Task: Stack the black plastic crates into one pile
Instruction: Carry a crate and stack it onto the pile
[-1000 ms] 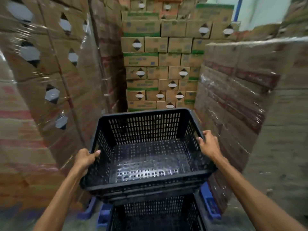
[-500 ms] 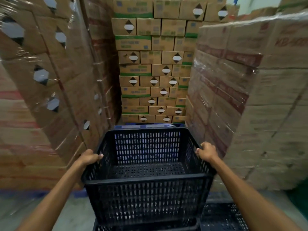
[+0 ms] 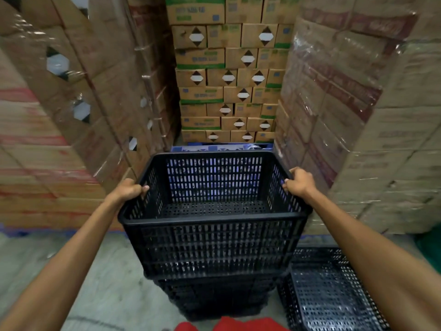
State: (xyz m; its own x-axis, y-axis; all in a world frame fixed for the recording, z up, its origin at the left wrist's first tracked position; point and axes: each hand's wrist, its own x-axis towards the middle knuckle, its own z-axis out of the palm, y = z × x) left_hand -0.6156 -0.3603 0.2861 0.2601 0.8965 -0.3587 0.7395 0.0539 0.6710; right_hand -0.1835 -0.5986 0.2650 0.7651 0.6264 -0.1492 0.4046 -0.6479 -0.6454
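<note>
The person holds one black plastic crate straight in front of the body, with its open side up; the left hand is wrapped over the rim of the left wall, and the right hand is wrapped over the rim of the right wall, both clenched on the crate. The two hands sit at about the same depth, near the middle of each side wall, so neither hand is nearer to the load than the other.

The crate looks level; its longer axis seems to run from left to right, between the hands. Directly under it there is a pile of nested black crates on the concrete floor; only the rims of this pile show below the held crate. I cannot tell if the held crate already rests in the pile or hangs just above it.

This is the relation that matters: the pile lies straight below the hands, not to a side, so the coming move is probably downward only, with corners kept aligned.

A second loose black crate stands just beside the pile, on the right side, under the right forearm; the right hand is nearer to it. Wrapped cardboard cartons close the aisle on both sides.
</note>
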